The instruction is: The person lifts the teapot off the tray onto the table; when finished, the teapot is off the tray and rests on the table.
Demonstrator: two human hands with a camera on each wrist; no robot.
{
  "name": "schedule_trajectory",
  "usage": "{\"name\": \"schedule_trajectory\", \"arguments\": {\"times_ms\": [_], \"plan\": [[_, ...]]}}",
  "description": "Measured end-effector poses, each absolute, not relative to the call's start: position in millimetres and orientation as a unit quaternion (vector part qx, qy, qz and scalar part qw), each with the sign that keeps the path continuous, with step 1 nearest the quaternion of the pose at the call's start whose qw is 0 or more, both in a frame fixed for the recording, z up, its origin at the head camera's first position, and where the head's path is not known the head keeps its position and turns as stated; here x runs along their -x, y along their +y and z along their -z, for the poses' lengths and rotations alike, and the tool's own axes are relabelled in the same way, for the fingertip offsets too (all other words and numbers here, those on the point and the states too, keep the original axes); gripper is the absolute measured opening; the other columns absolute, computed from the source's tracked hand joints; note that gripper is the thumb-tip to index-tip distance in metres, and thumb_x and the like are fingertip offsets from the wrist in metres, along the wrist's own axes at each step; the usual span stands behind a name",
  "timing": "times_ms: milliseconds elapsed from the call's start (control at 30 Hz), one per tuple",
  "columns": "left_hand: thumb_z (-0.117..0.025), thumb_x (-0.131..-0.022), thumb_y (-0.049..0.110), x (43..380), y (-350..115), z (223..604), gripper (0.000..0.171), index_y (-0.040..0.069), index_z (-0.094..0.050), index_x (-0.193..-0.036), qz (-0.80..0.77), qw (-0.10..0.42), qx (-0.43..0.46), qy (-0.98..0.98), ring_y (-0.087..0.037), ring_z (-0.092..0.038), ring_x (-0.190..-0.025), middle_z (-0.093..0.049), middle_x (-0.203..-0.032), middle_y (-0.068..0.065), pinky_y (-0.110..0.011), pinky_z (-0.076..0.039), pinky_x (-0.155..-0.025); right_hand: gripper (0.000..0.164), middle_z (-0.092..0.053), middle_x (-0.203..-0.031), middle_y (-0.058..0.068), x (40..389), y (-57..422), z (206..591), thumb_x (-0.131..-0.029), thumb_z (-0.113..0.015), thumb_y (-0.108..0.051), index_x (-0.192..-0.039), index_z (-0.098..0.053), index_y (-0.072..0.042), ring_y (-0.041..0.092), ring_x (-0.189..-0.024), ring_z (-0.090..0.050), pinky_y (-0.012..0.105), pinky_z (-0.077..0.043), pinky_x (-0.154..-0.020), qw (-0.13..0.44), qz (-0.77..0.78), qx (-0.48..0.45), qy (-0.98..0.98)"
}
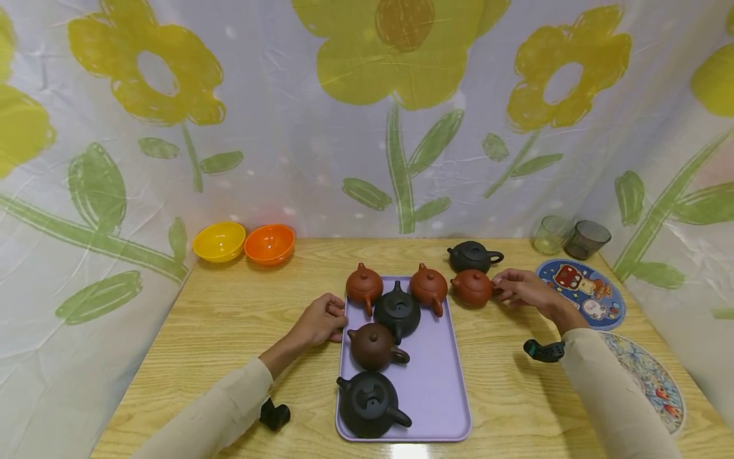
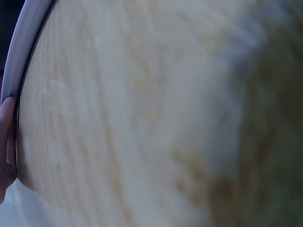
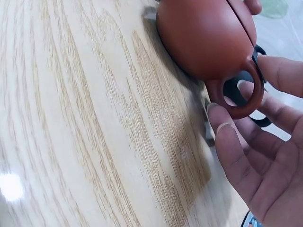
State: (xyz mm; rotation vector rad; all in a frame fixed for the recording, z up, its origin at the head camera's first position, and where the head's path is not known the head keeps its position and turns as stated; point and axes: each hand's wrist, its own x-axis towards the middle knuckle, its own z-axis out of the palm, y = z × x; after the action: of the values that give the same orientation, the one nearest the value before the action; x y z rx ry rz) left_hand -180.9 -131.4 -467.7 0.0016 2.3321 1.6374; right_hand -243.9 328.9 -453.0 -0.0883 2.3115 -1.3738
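My right hand (image 1: 518,288) has its thumb and fingers at the handle (image 3: 258,90) of a reddish-brown clay teapot (image 1: 473,288), which is on the table to the right of the lilac tray (image 1: 432,382). In the right wrist view the fingertips (image 3: 227,132) lie about the handle's loop. My left hand (image 1: 321,320) touches the tray's left rim, its fingers bent loosely; a finger (image 2: 7,113) lies along the rim in the left wrist view. On the tray are two reddish teapots (image 1: 364,288) (image 1: 428,287), a dark brown teapot (image 1: 371,347) and two black teapots (image 1: 397,312) (image 1: 369,405).
Another black teapot (image 1: 471,257) stands right behind the held one. A yellow bowl (image 1: 220,242) and an orange bowl (image 1: 270,245) are at the back left. Two glasses (image 1: 552,236) (image 1: 587,240) and two round mats (image 1: 610,296) (image 1: 645,376) lie along the right side.
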Motion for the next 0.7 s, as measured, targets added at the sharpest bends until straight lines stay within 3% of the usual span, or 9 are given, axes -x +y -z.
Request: {"name": "schedule_trajectory", "arguments": {"times_ms": [300,533,700], "plan": [[-0.066,-0.089,-0.003,188.4,-135.7,485.8,0.031,-0.004,-0.054,-0.118,-0.574,0.140,0.001,0.807,-0.016,-0.062,-0.076,-0.058,-0.098,-0.013,-0.036,-0.063,-0.057,0.055,-0.058,-0.128,0.020,240.7,331.1,451.0,-0.104,-0.053,-0.037,-0.141,-0.046,0.003,0.022,-0.098,-0.065,0.038,-0.060,-0.083,0.175,0.498,0.011,0.849],[-0.066,-0.089,-0.003,188.0,-135.7,485.8,0.031,-0.004,-0.054,-0.118,-0.575,0.143,0.001,0.806,-0.017,-0.063,-0.078,-0.058,-0.098,-0.013,-0.035,-0.063,-0.058,0.064,-0.062,-0.122,0.002,231.4,335.1,440.5,-0.103,-0.052,-0.046,-0.142,-0.042,0.004,0.013,-0.095,-0.067,0.039,-0.061,-0.083,0.118,0.519,0.015,0.846],[-0.066,-0.089,-0.003,188.9,-136.2,486.7,0.031,-0.003,-0.054,-0.118,-0.570,0.144,0.003,0.809,-0.017,-0.063,-0.078,-0.059,-0.098,-0.013,-0.035,-0.063,-0.058,0.058,-0.065,-0.118,-0.002,221.2,327.5,427.2,-0.102,-0.053,-0.046,-0.137,-0.047,0.001,0.019,-0.096,-0.067,0.041,-0.060,-0.080,0.112,0.520,0.035,0.846]]}}
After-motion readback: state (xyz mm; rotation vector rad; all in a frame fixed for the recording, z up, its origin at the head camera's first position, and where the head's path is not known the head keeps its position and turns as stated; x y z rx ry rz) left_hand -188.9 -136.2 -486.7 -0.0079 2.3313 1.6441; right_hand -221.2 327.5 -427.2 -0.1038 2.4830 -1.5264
